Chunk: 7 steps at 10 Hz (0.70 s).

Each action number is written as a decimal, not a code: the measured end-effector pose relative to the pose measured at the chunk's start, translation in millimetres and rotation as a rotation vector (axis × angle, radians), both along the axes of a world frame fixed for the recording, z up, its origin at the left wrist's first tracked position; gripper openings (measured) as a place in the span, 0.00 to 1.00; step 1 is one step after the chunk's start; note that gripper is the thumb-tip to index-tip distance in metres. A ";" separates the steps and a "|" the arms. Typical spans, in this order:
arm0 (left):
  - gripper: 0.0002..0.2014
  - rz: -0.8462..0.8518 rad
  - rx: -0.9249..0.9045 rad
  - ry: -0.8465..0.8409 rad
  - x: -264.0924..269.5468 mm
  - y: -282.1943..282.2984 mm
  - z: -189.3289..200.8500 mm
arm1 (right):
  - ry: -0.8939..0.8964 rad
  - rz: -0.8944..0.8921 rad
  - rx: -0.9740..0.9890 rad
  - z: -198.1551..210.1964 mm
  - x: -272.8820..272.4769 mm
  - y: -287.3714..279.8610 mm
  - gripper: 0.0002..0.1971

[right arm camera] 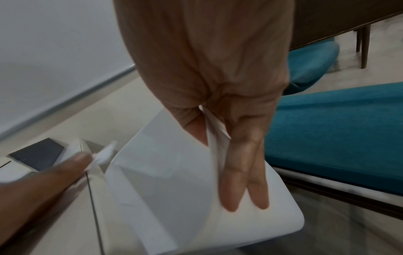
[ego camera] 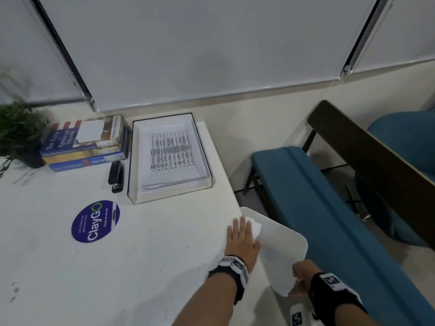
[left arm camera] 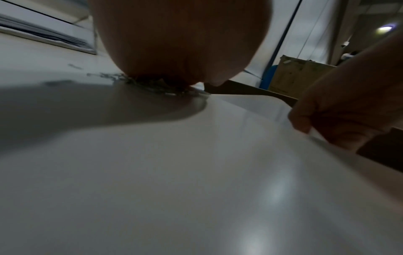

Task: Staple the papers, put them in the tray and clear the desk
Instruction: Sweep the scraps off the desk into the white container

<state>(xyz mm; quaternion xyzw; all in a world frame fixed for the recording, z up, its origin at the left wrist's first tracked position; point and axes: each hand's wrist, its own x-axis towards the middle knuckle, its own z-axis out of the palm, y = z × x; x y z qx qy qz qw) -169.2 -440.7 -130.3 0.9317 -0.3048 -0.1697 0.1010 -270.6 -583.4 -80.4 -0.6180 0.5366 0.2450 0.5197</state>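
A clear paper tray [ego camera: 134, 194] at the back of the white desk [ego camera: 153, 255] holds a stack of printed papers [ego camera: 170, 154]. A black stapler [ego camera: 116, 176] lies just left of it. At the desk's right edge my left hand [ego camera: 242, 231] lies flat with straight fingers, pressing a crumpled white tissue [ego camera: 256, 228]. In the left wrist view small scraps [left arm camera: 152, 85] sit under that hand [left arm camera: 181, 43]. My right hand [ego camera: 300, 277] grips the near corner of a white flat board [ego camera: 280, 248], held just beyond and below the desk edge. Its fingers [right arm camera: 244, 172] lie under the board [right arm camera: 174, 181].
Three stacked books [ego camera: 87, 142] and a potted plant [ego camera: 18, 132] stand at the back left. A round blue ClayGo sticker [ego camera: 95, 222] marks the desk. Right of the desk are a teal bench [ego camera: 317, 208], a dark wooden tabletop [ego camera: 376, 156] and a teal chair [ego camera: 404, 137].
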 end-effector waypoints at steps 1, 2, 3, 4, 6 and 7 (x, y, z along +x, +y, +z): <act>0.29 -0.019 0.086 0.167 -16.6 -22.3 40.3 | 0.038 -0.006 -0.028 -2.1 3.0 -0.5 0.13; 0.38 -0.121 -0.021 0.225 -10.6 -35.8 44.8 | 0.026 -0.028 -0.036 -1.6 3.7 -1.2 0.08; 0.55 -0.128 -0.095 0.274 -4.9 -40.6 66.3 | 0.004 -0.049 0.008 2.2 4.1 0.1 0.10; 0.54 -0.021 -0.090 0.219 8.4 -4.2 66.0 | -0.016 -0.054 0.026 11.9 0.0 4.7 0.16; 0.32 0.369 -0.021 0.153 12.7 118.7 46.0 | -0.005 -0.008 -0.014 11.3 -7.2 8.5 0.15; 0.33 0.460 0.081 0.160 -0.3 139.3 40.6 | 0.043 -0.054 0.030 9.1 -8.5 10.9 0.14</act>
